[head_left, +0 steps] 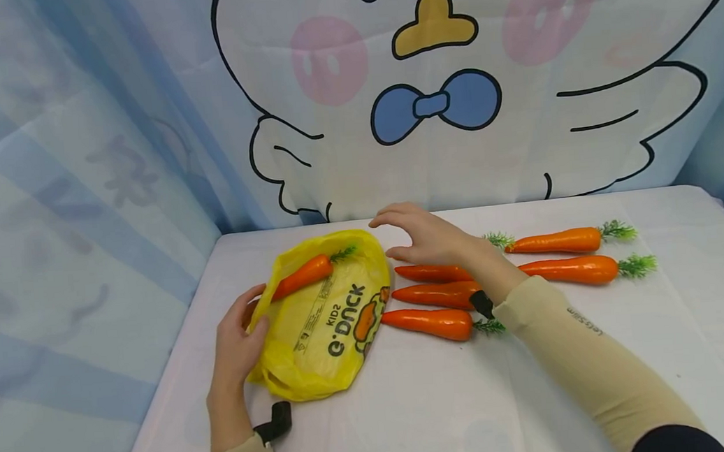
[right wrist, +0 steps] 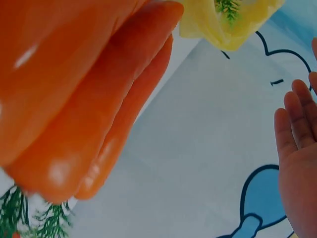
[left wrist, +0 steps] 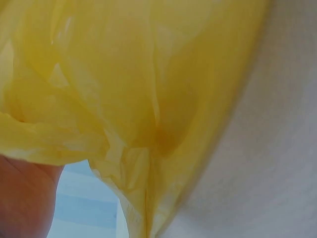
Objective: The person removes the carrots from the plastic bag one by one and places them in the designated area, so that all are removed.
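Observation:
My left hand [head_left: 236, 343] grips the near-left rim of a yellow plastic bag [head_left: 299, 321] printed "G.DUCK KIDS", which lies flat with its mouth held up. One orange carrot [head_left: 305, 275] with a green tuft lies at the bag's mouth, its tip hidden behind the rim. In the left wrist view the yellow film [left wrist: 133, 69] fills most of the frame. My right hand [head_left: 422, 234] hovers beyond the bag's right edge with fingers spread and nothing held. Below that forearm lie three carrots [head_left: 434, 322], their tips toward the bag; the arm covers parts of two.
Farther right, two more carrots [head_left: 570, 271] lie side by side with their green tops pointing right. A white cloth [head_left: 413, 418] covers the table. Behind its back edge hangs a curtain [head_left: 458, 163] with a cartoon duck, and another blue curtain [head_left: 88, 273] hangs at the left.

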`<state>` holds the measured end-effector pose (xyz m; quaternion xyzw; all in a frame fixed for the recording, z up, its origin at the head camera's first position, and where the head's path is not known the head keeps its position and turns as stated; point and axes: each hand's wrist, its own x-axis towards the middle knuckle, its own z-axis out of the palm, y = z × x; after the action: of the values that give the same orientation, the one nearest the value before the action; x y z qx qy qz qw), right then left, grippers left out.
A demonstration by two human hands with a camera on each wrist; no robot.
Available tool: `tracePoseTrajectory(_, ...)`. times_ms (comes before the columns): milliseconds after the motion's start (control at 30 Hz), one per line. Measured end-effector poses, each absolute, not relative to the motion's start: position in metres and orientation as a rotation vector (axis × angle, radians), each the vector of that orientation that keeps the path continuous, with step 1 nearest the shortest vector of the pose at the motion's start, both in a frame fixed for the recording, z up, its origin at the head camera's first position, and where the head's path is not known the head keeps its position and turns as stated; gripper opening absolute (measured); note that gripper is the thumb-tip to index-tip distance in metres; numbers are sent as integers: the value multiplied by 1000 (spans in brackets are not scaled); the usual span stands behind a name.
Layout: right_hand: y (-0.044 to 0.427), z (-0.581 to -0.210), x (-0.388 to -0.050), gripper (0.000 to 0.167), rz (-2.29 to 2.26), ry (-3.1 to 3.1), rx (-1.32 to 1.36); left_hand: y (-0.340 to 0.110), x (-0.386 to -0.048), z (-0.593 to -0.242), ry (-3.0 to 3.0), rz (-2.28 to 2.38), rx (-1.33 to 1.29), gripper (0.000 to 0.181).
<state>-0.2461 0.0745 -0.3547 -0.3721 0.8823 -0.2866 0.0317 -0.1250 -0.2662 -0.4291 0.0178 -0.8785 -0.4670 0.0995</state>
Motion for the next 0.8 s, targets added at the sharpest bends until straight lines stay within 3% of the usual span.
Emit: tracePoseTrajectory(800,12,-375,-254,50,-889,2608,-1176,-265,-126,-430,-2589,-1377,53,51)
